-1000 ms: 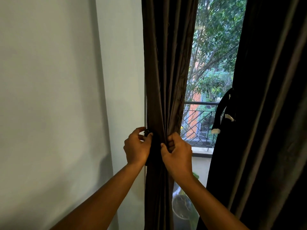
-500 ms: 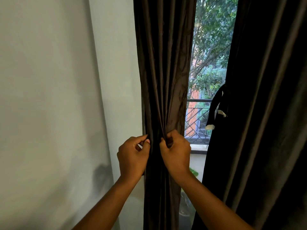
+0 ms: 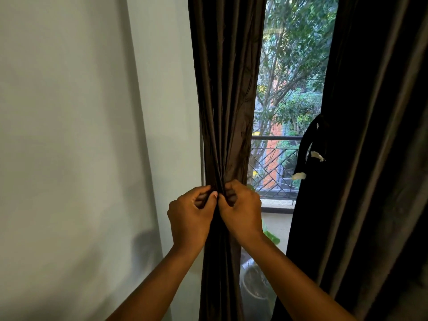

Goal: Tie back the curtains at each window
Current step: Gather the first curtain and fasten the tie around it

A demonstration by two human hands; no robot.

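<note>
At the window's left edge, the left curtain (image 3: 225, 93) hangs gathered into a narrow vertical column, long axis upright. The left hand (image 3: 188, 218) and right hand (image 3: 240, 214) pinch its folds, fingers curled, knuckles touching. The right curtain (image 3: 370, 158) hangs beside a dangling tie-back (image 3: 305, 149). Below, a pot (image 3: 257, 286) holds a green plant.

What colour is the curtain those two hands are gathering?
Dark brown, slightly shiny; the head view shows the left curtain best.
</note>
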